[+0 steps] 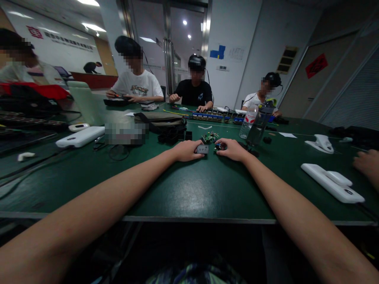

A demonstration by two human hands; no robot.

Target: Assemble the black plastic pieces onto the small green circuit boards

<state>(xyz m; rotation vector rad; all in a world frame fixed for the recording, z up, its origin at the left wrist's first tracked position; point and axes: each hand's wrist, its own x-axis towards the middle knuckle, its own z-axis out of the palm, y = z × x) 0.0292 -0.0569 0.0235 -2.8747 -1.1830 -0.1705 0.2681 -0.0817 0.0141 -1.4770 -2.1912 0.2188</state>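
Note:
Both of my arms reach out over the green table. Between the fingers of my left hand [188,151] is a small grey box with round marks [203,149] on its near face. My right hand [232,149] is curled around a small dark part with a bit of green [220,147]; its exact kind I cannot make out. Just beyond and between the hands lies a small heap of green circuit boards [210,137]. A group of black blocks [171,136] sits behind my left hand.
A grey-brown bag [161,120], a white power bank [79,137] and cables are at left. Two bottles [259,124] stand beyond my right hand. Another white power bank [333,183] and a co-worker's hand [367,165] are at right. Several people sit around the table.

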